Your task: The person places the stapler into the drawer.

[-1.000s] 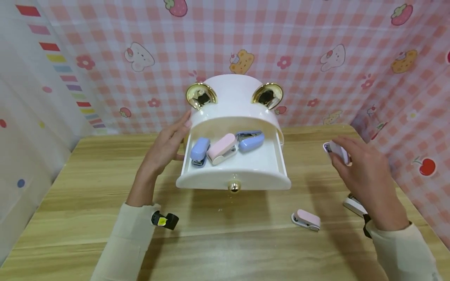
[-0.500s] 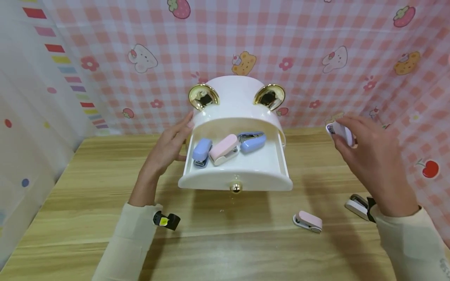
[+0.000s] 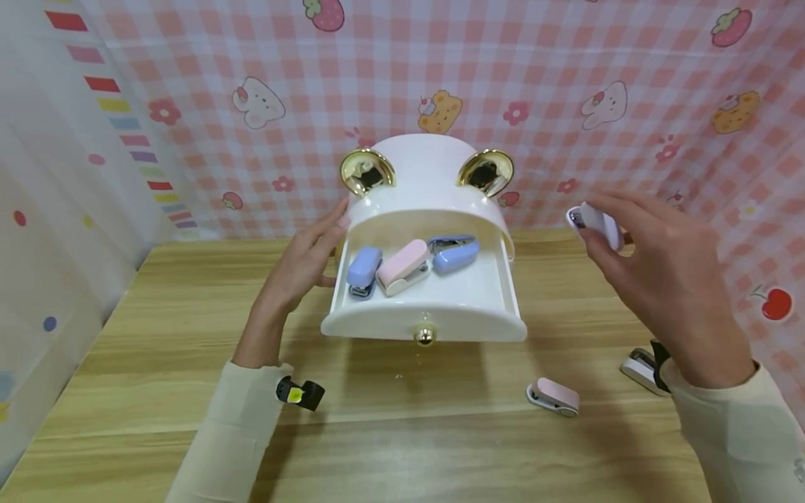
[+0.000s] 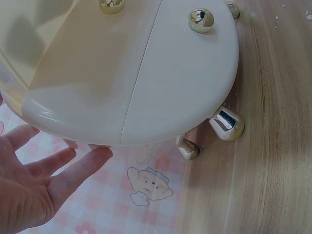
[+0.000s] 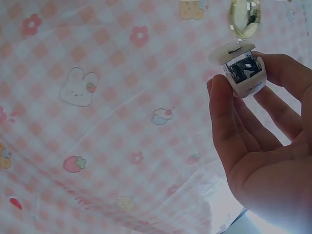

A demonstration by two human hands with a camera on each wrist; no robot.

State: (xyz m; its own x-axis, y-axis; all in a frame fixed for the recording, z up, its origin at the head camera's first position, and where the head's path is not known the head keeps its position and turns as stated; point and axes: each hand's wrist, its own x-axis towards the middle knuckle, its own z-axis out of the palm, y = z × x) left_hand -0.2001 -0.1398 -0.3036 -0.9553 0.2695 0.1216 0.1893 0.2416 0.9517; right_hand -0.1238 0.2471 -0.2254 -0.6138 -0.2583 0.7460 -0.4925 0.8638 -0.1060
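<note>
My right hand (image 3: 666, 272) pinches a small white stapler (image 3: 605, 227) between thumb and fingers, raised to the right of the white cabinet (image 3: 428, 175). In the right wrist view the end of this stapler (image 5: 246, 73) faces the camera. My left hand (image 3: 302, 262) lies along the cabinet's left side. Its fingers (image 4: 80, 168) look spread and fairly straight at the cabinet's edge in the left wrist view. The cabinet's top drawer (image 3: 424, 323) is pulled out. Inside lie a blue stapler (image 3: 365, 267), a pink stapler (image 3: 404, 264) and another blue stapler (image 3: 455, 257).
A pink-topped stapler (image 3: 555, 397) lies on the wooden table (image 3: 402, 447) at the front right. Beyond it, a white stapler (image 3: 641, 370) is partly covered by my right wrist. Checked pink cloth (image 3: 302, 84) hangs behind. The cabinet has gold feet (image 4: 229, 124).
My right hand has risen with the white stapler and, over the last half second, shifted slightly left towards the cabinet. The left hand stays at the cabinet's side.
</note>
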